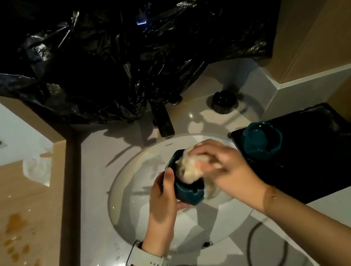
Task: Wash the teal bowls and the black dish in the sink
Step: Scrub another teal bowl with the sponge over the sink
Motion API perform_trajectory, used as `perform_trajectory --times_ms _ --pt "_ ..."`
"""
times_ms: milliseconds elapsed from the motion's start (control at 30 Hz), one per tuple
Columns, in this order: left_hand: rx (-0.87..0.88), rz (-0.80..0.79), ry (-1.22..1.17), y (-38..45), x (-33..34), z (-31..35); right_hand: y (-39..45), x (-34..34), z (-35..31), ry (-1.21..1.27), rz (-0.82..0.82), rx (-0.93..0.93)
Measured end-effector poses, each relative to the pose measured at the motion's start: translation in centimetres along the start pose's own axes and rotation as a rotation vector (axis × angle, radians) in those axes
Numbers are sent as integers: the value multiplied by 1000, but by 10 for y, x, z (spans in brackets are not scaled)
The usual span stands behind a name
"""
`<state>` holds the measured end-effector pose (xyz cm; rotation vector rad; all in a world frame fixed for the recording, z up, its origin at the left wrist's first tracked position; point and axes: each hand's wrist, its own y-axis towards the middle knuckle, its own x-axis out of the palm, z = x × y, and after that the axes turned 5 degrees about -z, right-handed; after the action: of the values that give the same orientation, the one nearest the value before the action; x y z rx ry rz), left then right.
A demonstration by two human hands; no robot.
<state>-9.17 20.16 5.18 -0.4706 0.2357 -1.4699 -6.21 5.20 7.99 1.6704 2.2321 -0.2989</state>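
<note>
Over the white sink (130,174), the left hand (161,195) grips a teal bowl (187,194) by its side, tilted. The right hand (218,160), fingers curled, presses a pale cloth (190,167) into the bowl's opening.

A single head-worn camera looks steeply down from close above the sink (140,207). It faces the tap (163,121) and back wall.

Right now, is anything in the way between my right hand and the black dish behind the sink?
Nothing visible blocks it. The right hand presses a cloth into the teal bowl held by the left hand; the counter up to the black dish looks bare, the faucet standing off to its left.
</note>
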Motion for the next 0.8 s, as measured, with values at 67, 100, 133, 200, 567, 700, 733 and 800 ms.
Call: perform_trajectory --times_ms 67,100,133,200,567,700,733,800 --pt "26 -25 19 -2 4 3 -12 -27 -1 243 220 115" --pt "28 -30 24 -2 8 4 -18 -42 1 290 314 161" --pt "23 -29 24 -3 13 6 -24 -57 6 263 356 210" --pt "10 -23 19 -5 27 9 -37 -84 16 163 318 367" --pt "14 -95 20 -24 132 16 -75 -134 47 18 17 537" --pt "42 -172 60 -20 167 15 -76 -161 59 -102 90 517" --pt "50 -198 71 -19 173 15 -76 -169 62 -120 103 510" --pt "98 -206 120 -15 181 13 -75 -191 71 -147 123 509"
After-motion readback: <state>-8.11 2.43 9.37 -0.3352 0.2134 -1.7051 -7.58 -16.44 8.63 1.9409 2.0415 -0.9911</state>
